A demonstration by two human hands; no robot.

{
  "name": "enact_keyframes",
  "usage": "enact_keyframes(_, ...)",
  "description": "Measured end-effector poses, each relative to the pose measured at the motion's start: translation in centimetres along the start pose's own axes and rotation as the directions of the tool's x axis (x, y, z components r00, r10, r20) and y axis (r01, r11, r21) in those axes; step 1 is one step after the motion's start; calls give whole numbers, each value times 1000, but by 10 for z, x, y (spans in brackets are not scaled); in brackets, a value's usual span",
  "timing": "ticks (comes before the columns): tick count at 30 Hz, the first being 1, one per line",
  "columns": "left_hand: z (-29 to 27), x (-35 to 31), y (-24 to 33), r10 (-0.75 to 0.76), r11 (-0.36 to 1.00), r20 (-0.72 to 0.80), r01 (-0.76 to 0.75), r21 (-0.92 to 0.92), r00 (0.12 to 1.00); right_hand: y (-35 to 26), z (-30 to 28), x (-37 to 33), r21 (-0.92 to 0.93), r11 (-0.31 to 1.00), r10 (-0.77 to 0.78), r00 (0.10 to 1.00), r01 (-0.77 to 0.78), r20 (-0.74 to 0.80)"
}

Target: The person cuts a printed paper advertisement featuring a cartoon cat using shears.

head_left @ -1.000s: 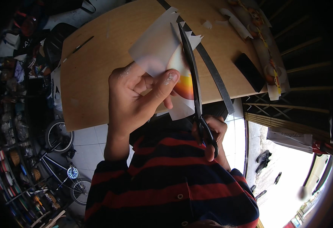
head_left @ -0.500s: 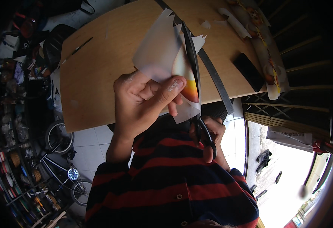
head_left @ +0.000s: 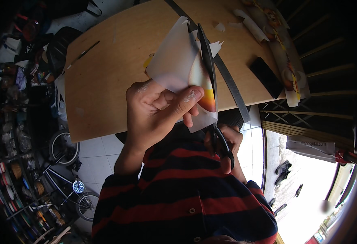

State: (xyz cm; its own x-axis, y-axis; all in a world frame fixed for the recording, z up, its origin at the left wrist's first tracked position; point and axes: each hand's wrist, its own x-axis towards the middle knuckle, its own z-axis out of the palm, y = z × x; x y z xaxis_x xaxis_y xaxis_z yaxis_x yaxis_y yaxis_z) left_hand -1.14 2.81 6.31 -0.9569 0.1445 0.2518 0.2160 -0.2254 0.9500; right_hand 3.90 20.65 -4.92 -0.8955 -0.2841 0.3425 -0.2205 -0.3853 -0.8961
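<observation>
My left hand (head_left: pixel 158 107) pinches a sheet of printed sticker (head_left: pixel 173 57) between thumb and fingers, holding it up over the table's near edge. Its pale, translucent side faces me at the left, and a curled part shows white, yellow and orange-brown print. My right hand (head_left: pixel 226 146) is closed round the black handles of a pair of scissors (head_left: pixel 209 61). The long dark blades point away from me and lie along the right side of the sheet, with jagged cut bits near the tips. How far the blades are apart is partly hidden by the sheet.
On the wooden table (head_left: pixel 105 89) lie a metal ruler (head_left: pixel 231 83), a black phone (head_left: pixel 266 77), a pen (head_left: pixel 83 54) and printed sheet strips (head_left: pixel 282 53) at the right. A bicycle (head_left: pixel 70 179) stands on the tiled floor beside crowded shelves (head_left: pixel 15 179).
Both hands, the sheet and the scissors have shifted slightly right and toward me. A small yellow printed patch now shows on the table left of the sheet.
</observation>
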Motion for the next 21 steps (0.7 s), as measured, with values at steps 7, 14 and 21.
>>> enact_keyframes(7, 0, -1, 2, 4, 1000, -3, -4, 10, 1000, -2, 0, 1, -27, 1000, -8, 1000, 8, -13)
enact_keyframes(14, -9, 6, 6, 13, 998, -48, -16, -63, 999, -3, -2, 3, -83, 996, -31, 999, 30, -9)
enact_keyframes(21, -5, 9, 7, 78, 995, -158, -86, -47, 984, 1, -1, 3, -73, 995, -66, 998, 65, -4)
